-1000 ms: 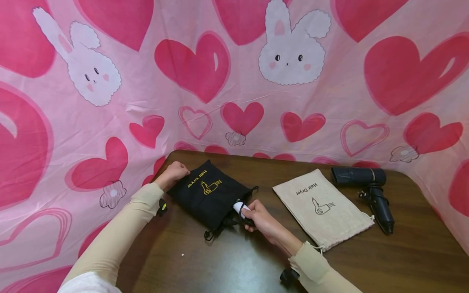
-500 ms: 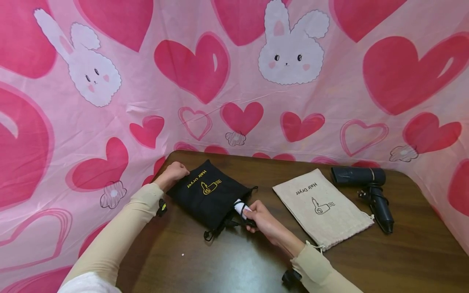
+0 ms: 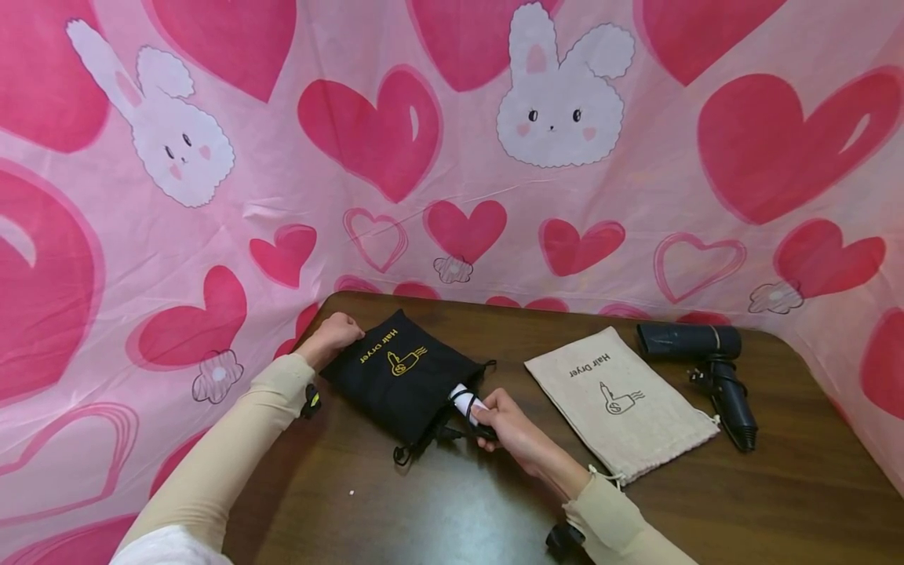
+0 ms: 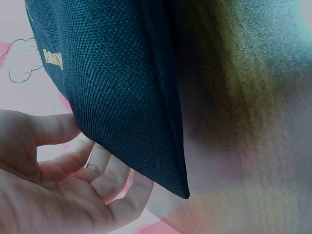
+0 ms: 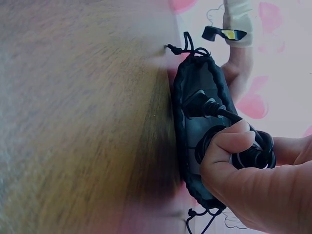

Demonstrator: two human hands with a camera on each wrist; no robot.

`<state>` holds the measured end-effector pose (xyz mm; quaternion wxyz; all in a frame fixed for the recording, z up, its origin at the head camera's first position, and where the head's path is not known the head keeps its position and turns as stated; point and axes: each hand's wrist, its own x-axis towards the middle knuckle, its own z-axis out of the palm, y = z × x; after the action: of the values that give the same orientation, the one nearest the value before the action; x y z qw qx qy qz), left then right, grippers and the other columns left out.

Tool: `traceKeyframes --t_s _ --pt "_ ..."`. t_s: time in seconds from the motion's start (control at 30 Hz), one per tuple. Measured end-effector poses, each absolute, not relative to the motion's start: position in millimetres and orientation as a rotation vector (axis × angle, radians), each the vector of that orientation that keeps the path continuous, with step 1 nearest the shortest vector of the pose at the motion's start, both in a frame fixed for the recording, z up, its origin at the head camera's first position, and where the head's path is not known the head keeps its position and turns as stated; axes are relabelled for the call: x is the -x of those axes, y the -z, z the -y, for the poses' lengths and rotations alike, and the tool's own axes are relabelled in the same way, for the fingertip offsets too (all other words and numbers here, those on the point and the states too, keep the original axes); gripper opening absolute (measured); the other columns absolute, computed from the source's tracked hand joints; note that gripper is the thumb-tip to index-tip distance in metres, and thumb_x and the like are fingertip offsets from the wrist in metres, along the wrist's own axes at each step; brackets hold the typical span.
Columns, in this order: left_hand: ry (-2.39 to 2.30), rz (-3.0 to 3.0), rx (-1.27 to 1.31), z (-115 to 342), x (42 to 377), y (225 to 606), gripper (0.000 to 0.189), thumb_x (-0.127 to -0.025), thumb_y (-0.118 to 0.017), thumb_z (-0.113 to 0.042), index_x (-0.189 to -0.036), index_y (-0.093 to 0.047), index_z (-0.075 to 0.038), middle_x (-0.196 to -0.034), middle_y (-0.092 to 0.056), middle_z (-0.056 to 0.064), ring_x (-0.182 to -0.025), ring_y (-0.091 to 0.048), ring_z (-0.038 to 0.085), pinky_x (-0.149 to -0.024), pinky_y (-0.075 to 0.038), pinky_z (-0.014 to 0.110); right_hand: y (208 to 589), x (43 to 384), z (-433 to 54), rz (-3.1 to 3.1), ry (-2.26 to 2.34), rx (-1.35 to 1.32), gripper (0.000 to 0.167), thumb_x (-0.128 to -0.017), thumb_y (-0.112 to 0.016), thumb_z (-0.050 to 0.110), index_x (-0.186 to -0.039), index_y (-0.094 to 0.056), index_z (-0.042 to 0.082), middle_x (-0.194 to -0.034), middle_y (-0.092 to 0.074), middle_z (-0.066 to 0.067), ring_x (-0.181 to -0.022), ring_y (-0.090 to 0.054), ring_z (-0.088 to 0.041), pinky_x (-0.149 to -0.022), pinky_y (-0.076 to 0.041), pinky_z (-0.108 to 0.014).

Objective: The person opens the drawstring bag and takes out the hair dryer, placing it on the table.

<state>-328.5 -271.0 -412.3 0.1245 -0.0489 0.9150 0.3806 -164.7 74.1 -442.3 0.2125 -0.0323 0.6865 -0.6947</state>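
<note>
A black drawstring bag (image 3: 399, 373) printed "Hair Dryer" in yellow lies at the left of the table. My left hand (image 3: 335, 337) pinches its closed end; in the left wrist view the thumb (image 4: 56, 129) and fingers meet at the cloth's edge. My right hand (image 3: 512, 428) grips the white handle of a hair dryer (image 3: 466, 402), wrapped in black cord and sticking out of the bag's mouth. The rest of the dryer is hidden inside. In the right wrist view the black plug (image 5: 197, 105) sits within the open mouth, beside the coiled cord (image 5: 209, 141).
A beige drawstring bag (image 3: 625, 404), also printed "Hair Dryer", lies flat to the right of my right hand. Beyond it is a black hair dryer (image 3: 688, 343) with its cord around the handle. A pink heart-patterned cloth (image 3: 452, 173) hangs behind the wooden table (image 3: 417, 526).
My right hand has shifted slightly right and toward me, and a little more of the white handle shows outside the bag. The left hand holds the same spot.
</note>
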Motion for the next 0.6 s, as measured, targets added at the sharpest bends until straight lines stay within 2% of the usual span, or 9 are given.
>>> traceKeyframes --t_s 0.4,0.6 --pt "-1.077 -2.671 0.183 270.5 329.9 411.7 0.019 -0.100 -0.064 -0.013 -0.086 -0.068 0.000 -0.072 -0.053 0.006 -0.078 -0.054 0.027 -0.070 -0.048 0.035 442.6 162.6 -78.6 -1.899 1.934 0.074 0.019 -0.110 -0.050 0.014 -0.110 -0.038 0.000 -0.088 -0.055 -0.012 -0.065 -0.053 -0.018 -0.061 -0.045 -0.028" --pt "-1.085 -2.674 0.177 270.7 329.8 412.6 0.019 -0.099 -0.063 -0.012 -0.085 -0.068 0.000 -0.072 -0.052 0.005 -0.079 -0.054 0.027 -0.070 -0.047 0.035 442.9 162.1 -80.4 -1.896 1.938 0.073 0.019 -0.111 -0.050 0.014 -0.110 -0.037 0.000 -0.086 -0.055 -0.010 -0.064 -0.053 -0.018 -0.060 -0.045 -0.028"
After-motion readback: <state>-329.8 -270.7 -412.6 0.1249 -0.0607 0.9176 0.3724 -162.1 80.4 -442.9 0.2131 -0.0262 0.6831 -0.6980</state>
